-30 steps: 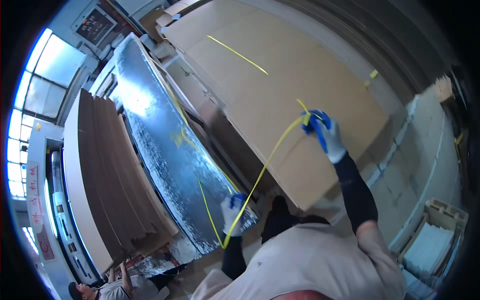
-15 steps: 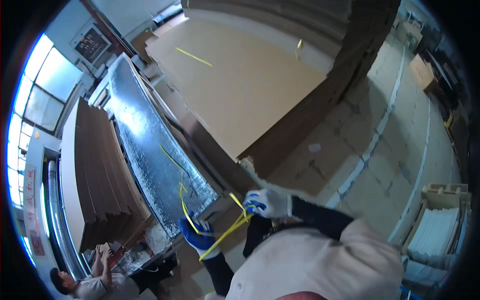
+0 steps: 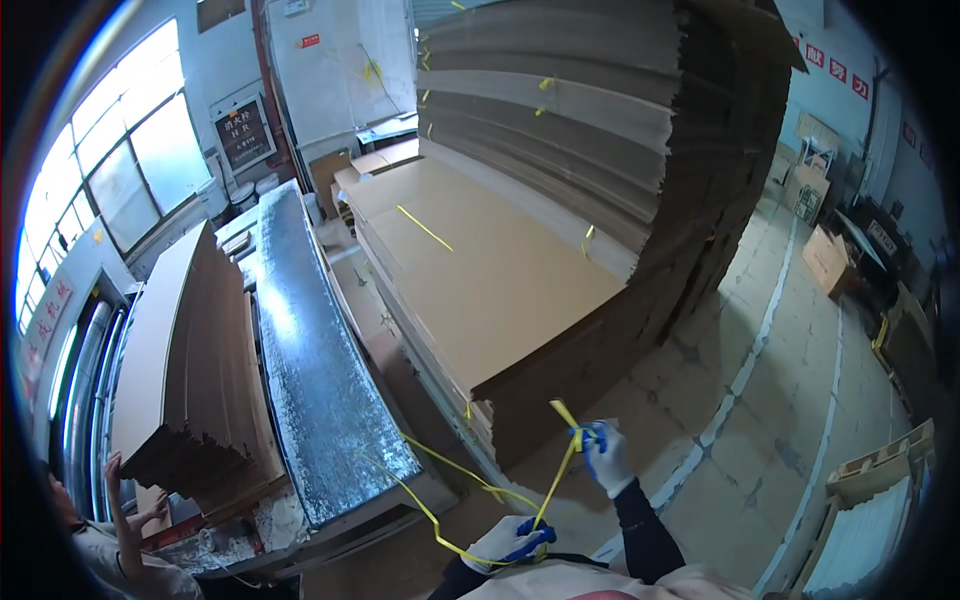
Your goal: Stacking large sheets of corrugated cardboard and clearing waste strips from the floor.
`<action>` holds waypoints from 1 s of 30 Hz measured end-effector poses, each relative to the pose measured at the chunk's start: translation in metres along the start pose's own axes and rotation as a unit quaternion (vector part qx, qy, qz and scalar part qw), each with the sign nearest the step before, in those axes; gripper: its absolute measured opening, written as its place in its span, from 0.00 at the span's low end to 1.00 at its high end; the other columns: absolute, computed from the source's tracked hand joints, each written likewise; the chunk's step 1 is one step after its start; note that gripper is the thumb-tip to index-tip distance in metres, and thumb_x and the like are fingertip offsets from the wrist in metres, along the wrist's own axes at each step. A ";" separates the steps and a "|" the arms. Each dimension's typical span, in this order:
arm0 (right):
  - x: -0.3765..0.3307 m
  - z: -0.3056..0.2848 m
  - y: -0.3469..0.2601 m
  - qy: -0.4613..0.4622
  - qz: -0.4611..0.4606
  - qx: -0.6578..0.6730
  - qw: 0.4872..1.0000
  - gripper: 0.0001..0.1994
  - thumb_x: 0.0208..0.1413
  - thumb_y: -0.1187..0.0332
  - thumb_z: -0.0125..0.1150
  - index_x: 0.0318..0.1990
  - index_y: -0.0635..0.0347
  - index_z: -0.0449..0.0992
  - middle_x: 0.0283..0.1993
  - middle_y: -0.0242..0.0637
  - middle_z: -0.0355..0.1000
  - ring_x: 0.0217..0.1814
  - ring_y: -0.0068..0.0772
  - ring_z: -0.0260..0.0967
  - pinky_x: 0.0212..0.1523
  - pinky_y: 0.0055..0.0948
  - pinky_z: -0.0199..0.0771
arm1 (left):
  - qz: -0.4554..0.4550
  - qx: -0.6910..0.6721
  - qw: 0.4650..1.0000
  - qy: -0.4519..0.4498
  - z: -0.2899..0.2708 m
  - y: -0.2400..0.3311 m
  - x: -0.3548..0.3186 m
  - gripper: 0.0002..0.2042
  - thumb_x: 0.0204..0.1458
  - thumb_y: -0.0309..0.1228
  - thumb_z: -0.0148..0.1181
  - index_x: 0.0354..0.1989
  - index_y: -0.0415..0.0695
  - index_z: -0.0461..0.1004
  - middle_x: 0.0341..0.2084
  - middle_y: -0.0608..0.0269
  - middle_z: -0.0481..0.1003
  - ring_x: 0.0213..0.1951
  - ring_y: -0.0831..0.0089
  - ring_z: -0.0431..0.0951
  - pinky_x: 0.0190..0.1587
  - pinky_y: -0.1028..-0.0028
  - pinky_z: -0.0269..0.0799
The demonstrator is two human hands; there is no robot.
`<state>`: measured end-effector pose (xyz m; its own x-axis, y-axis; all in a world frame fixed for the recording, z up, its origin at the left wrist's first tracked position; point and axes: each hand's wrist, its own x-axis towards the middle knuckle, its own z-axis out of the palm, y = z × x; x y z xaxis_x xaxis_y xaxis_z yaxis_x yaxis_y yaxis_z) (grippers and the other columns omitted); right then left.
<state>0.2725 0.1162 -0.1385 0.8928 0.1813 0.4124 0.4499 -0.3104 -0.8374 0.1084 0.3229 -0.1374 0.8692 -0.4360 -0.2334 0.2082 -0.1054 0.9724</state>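
Note:
A thin yellow strap (image 3: 558,484) runs taut between my two gloved hands. My right hand (image 3: 608,458), in a white and blue glove, is raised and closed on it, a short end sticking up past the fingers. Lower and to the left, my left hand (image 3: 508,540) is closed round the strap near my body. Loose lengths of strap trail from there in bends toward the near end of a shiny metal-topped table (image 3: 330,390). Ahead of my hands stands a low stack of brown cardboard sheets (image 3: 490,280), with a yellow strap strip (image 3: 425,228) lying across its top.
A tall stack of cardboard (image 3: 560,130) rises behind the low one. At the left, a person's hands (image 3: 140,510) are at another cardboard stack (image 3: 200,370) beside metal rollers (image 3: 85,370). A wooden crate with white sheets (image 3: 865,530) stands at the lower right.
My right hand has moved right and down, away from the left, drawing the strap out between them. My left hand has moved right and lower. The view has tilted up.

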 end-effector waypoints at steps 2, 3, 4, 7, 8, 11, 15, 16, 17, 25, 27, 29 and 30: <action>-0.010 -0.020 0.029 0.078 0.041 -0.051 0.995 0.12 0.53 0.76 0.49 0.39 0.63 0.80 0.35 0.43 0.78 0.38 0.45 0.77 0.41 0.36 0.75 | 0.018 0.010 1.000 0.008 -0.011 -0.007 -0.010 0.15 0.63 0.40 0.54 0.41 0.39 0.77 0.23 0.70 0.72 0.27 0.82 0.67 0.31 0.78 0.66; -0.014 -0.034 0.023 0.075 0.065 -0.082 0.992 0.11 0.53 0.76 0.49 0.38 0.64 0.79 0.35 0.45 0.78 0.39 0.45 0.77 0.41 0.37 0.75 | 0.020 0.014 1.000 0.012 -0.018 -0.010 -0.019 0.15 0.63 0.40 0.54 0.41 0.39 0.77 0.24 0.70 0.72 0.27 0.82 0.67 0.32 0.78 0.65; -0.022 -0.045 0.046 0.075 0.101 -0.074 0.989 0.11 0.53 0.76 0.50 0.39 0.64 0.79 0.35 0.46 0.78 0.39 0.46 0.77 0.41 0.37 0.75 | -0.001 0.019 1.000 0.007 -0.026 -0.010 -0.027 0.16 0.64 0.41 0.53 0.43 0.40 0.78 0.26 0.71 0.73 0.29 0.82 0.68 0.33 0.79 0.66; -0.053 -0.051 0.068 0.027 0.150 -0.107 0.982 0.10 0.53 0.74 0.55 0.41 0.64 0.79 0.36 0.47 0.78 0.40 0.46 0.78 0.43 0.37 0.75 | -0.092 -0.064 0.991 0.069 -0.038 0.003 -0.055 0.17 0.64 0.42 0.52 0.45 0.41 0.78 0.25 0.72 0.73 0.29 0.81 0.68 0.34 0.78 0.66; -0.060 -0.050 0.066 0.009 0.153 -0.128 0.980 0.10 0.53 0.74 0.57 0.42 0.64 0.78 0.36 0.48 0.78 0.41 0.46 0.78 0.44 0.37 0.76 | -0.079 -0.070 0.992 0.074 -0.044 -0.015 -0.059 0.19 0.64 0.44 0.52 0.45 0.40 0.79 0.23 0.73 0.72 0.26 0.83 0.67 0.30 0.80 0.64; -0.084 -0.045 0.073 -0.049 0.176 -0.166 0.969 0.13 0.52 0.71 0.61 0.45 0.65 0.77 0.39 0.49 0.78 0.44 0.47 0.78 0.47 0.36 0.76 | -0.090 -0.162 0.976 0.113 -0.048 -0.011 -0.067 0.20 0.64 0.45 0.52 0.44 0.40 0.79 0.20 0.74 0.70 0.22 0.85 0.65 0.25 0.82 0.60; -0.095 -0.049 0.082 -0.015 0.163 -0.085 0.983 0.25 0.53 0.67 0.64 0.58 0.67 0.68 0.54 0.49 0.74 0.50 0.43 0.76 0.50 0.35 0.76 | -0.049 -0.164 0.972 0.163 -0.053 -0.012 -0.064 0.20 0.65 0.46 0.51 0.44 0.40 0.79 0.19 0.74 0.68 0.20 0.86 0.65 0.23 0.83 0.59; -0.090 -0.054 0.092 -0.003 0.158 -0.103 0.982 0.27 0.53 0.67 0.65 0.60 0.66 0.66 0.56 0.49 0.72 0.53 0.43 0.75 0.51 0.35 0.75 | -0.044 -0.158 0.972 0.168 -0.056 -0.011 -0.065 0.20 0.65 0.45 0.51 0.44 0.40 0.79 0.18 0.74 0.68 0.20 0.86 0.65 0.23 0.82 0.59; -0.085 -0.066 0.102 0.010 0.156 -0.123 0.980 0.29 0.53 0.67 0.65 0.62 0.66 0.65 0.58 0.50 0.70 0.55 0.42 0.73 0.52 0.34 0.74 | -0.040 -0.153 0.973 0.170 -0.056 -0.011 -0.066 0.20 0.65 0.45 0.51 0.44 0.40 0.79 0.18 0.74 0.68 0.20 0.86 0.65 0.23 0.82 0.59; 0.044 -0.218 -0.014 0.212 0.102 -0.042 0.971 0.29 0.59 0.68 0.61 0.67 0.63 0.60 0.65 0.42 0.64 0.65 0.36 0.64 0.64 0.33 0.65 | -0.051 -0.150 0.982 0.099 -0.049 -0.016 -0.056 0.19 0.65 0.44 0.51 0.43 0.40 0.80 0.18 0.74 0.68 0.20 0.85 0.65 0.23 0.81 0.58; 0.100 -0.260 -0.090 0.268 -0.055 -0.184 0.944 0.32 0.59 0.66 0.62 0.67 0.65 0.57 0.66 0.44 0.62 0.69 0.37 0.59 0.67 0.33 0.59 | -0.064 -0.130 0.984 0.108 -0.049 -0.014 -0.051 0.19 0.65 0.44 0.51 0.42 0.40 0.80 0.18 0.74 0.68 0.20 0.85 0.65 0.23 0.81 0.58; 0.166 -0.287 -0.165 0.315 -0.202 -0.334 0.865 0.34 0.59 0.64 0.63 0.68 0.67 0.55 0.68 0.45 0.60 0.72 0.38 0.54 0.70 0.33 0.53 | -0.072 -0.124 0.979 0.146 -0.052 -0.013 -0.053 0.19 0.65 0.45 0.51 0.42 0.40 0.80 0.17 0.74 0.68 0.19 0.85 0.65 0.22 0.80 0.58; 0.211 -0.313 -0.183 0.283 -0.253 -0.194 0.905 0.36 0.57 0.65 0.64 0.69 0.67 0.55 0.68 0.46 0.60 0.72 0.42 0.53 0.70 0.36 0.53 | -0.071 -0.130 0.975 0.165 -0.051 -0.015 -0.052 0.19 0.65 0.45 0.51 0.42 0.40 0.81 0.16 0.74 0.67 0.18 0.84 0.64 0.21 0.80 0.57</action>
<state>0.3856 -0.0809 0.2144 0.3901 -0.0815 0.9172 0.6808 -0.6451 -0.3469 0.0831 0.3927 -0.1393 0.9111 -0.1185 -0.3947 0.4067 0.1042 0.9076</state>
